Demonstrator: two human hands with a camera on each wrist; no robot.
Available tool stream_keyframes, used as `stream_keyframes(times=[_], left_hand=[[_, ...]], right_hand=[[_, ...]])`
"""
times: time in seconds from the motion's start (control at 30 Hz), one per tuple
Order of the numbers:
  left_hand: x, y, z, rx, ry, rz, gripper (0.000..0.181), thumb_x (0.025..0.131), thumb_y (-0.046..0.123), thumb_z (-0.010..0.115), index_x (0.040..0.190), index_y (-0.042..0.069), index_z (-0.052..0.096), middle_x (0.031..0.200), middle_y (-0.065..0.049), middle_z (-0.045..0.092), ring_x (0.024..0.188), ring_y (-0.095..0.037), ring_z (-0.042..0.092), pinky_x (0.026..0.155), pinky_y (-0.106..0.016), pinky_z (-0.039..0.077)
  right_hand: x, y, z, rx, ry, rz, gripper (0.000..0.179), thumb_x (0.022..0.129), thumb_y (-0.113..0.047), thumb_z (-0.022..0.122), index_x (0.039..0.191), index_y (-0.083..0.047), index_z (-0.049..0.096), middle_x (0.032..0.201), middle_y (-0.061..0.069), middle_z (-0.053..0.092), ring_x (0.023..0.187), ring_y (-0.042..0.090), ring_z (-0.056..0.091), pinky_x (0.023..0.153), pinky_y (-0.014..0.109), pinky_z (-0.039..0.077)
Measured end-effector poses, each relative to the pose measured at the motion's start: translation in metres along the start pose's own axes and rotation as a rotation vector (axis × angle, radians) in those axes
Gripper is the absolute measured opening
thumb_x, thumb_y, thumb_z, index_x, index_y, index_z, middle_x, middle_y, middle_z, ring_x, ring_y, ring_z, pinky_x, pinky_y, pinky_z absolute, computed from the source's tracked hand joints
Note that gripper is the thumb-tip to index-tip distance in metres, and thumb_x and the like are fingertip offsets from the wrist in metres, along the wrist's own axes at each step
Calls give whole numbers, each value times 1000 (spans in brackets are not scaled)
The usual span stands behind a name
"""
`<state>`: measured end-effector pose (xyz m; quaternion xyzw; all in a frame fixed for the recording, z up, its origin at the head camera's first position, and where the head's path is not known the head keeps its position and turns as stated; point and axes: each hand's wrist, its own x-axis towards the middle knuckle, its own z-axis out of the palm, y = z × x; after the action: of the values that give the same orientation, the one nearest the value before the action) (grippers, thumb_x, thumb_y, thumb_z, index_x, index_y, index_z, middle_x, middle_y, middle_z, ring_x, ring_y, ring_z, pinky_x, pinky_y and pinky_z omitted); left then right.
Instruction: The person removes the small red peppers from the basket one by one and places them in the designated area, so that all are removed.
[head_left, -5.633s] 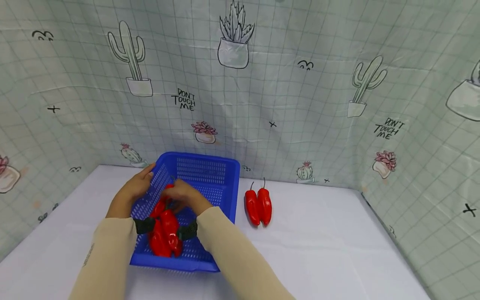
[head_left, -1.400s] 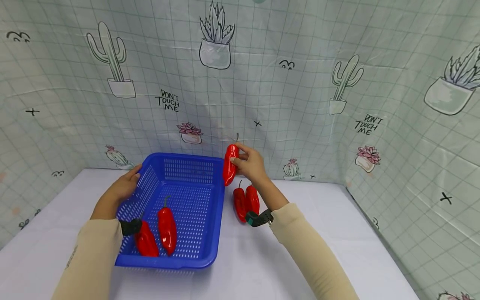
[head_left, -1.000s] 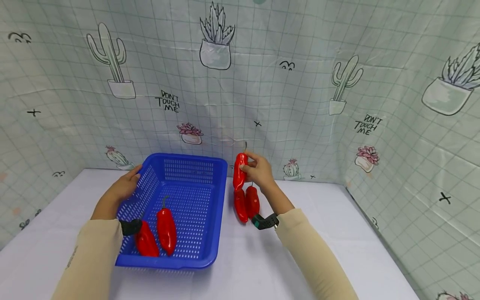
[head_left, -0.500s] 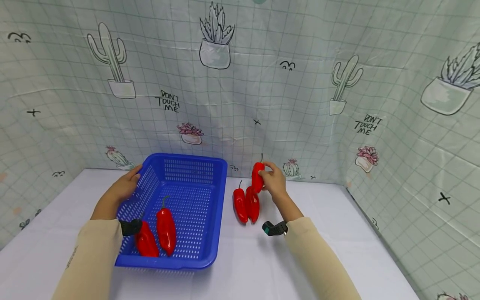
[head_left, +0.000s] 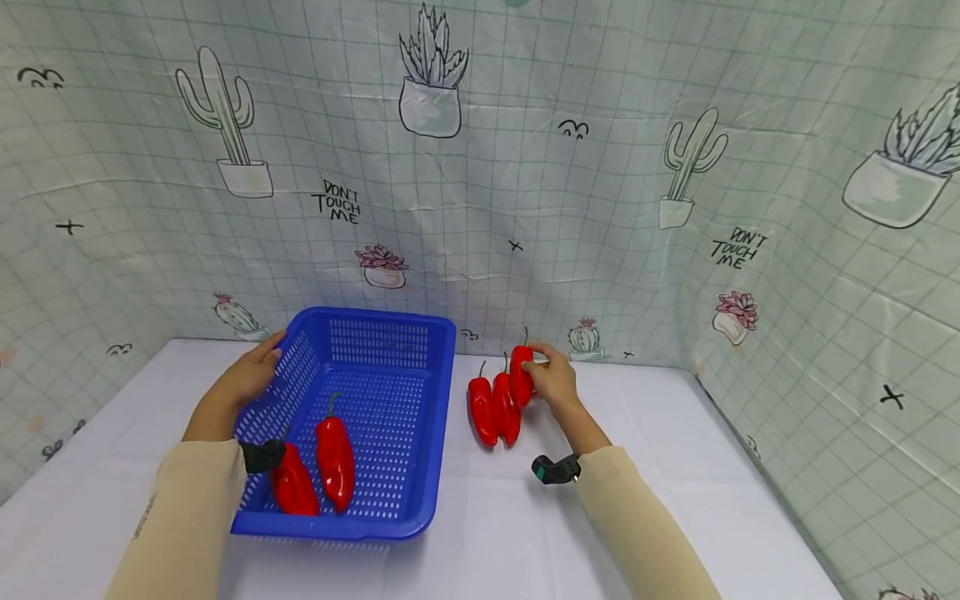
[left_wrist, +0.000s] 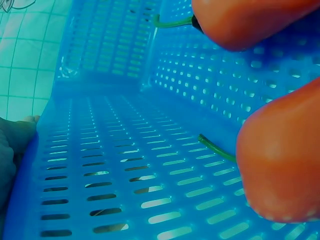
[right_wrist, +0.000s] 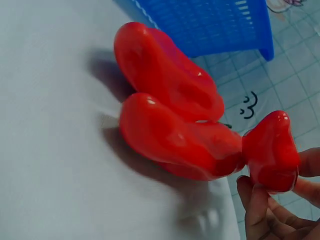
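Note:
My right hand (head_left: 555, 379) pinches a red chili pepper (head_left: 521, 375) between thumb and fingers, its stem pointing up. Low over the table, this pepper overlaps the right one of two red peppers (head_left: 482, 410) that lie side by side. In the right wrist view the held pepper (right_wrist: 272, 152) meets the end of the nearer lying one (right_wrist: 175, 137). My left hand (head_left: 246, 377) grips the left rim of a blue plastic basket (head_left: 390, 417). Inside the basket are two more red peppers (head_left: 335, 462), one partly hidden by the left wrist's strap.
A white cloth covers the table (head_left: 637, 467), reaching beyond the peppers to the right. Behind and at both sides hangs a grid-patterned curtain (head_left: 502, 183) with cactus drawings. The basket's right wall (head_left: 442, 417) stands between its peppers and those on the table.
My right hand took a pepper from the basket, carried it over the rim to the right, past the lying peppers, and lowered it beside them. My left hand stays on the rim.

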<state>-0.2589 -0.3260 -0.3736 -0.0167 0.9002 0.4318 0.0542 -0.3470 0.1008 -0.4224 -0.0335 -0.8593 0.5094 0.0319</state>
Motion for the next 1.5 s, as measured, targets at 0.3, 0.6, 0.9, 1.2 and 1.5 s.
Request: stream_keyframes(times=[0.3,0.6,0.9,1.2,1.5], left_hand=[[0,2,-1,-1,3,-1,52,108,18,15,154,-2,-1,155,-39,1,141,-60,3,112,-72,7],[-2,4,0,17,10,-17,53,108,19,15,155,0,-1,155,-39,2,140,-61,6,111,-73,8],[0,4,0,7,7,-20,53,108,19,15,155,1,-3,155,-39,1,141,-61,4,111,-73,8],[0,2,0,-9,-4,-27,53,108,19,14,155,2,-3,155,-39,1,140,-62,6,111,-73,10],[-2,3,0,-5,-5,-24,53,108,19,14,155,1,-4,154,-40,2,140,-61,6,111,-73,9]], right_hand=[[1,8,0,-3,1,-6,43,95,-17,58,137,-11,56,111,22,67,77,20,65,57,25,56],[2,17,0,-14,76,-32,41,93,-15,58,133,-8,59,105,23,69,74,20,66,55,27,57],[-2,20,-2,-52,97,-43,40,94,-17,57,133,-8,60,104,22,68,81,26,67,57,27,57],[-5,28,-3,-144,117,-77,40,93,-17,57,131,-5,60,102,21,69,80,26,64,58,24,52],[-8,33,0,-182,78,-77,39,94,-21,62,127,-2,59,102,20,69,78,24,64,64,28,57]])
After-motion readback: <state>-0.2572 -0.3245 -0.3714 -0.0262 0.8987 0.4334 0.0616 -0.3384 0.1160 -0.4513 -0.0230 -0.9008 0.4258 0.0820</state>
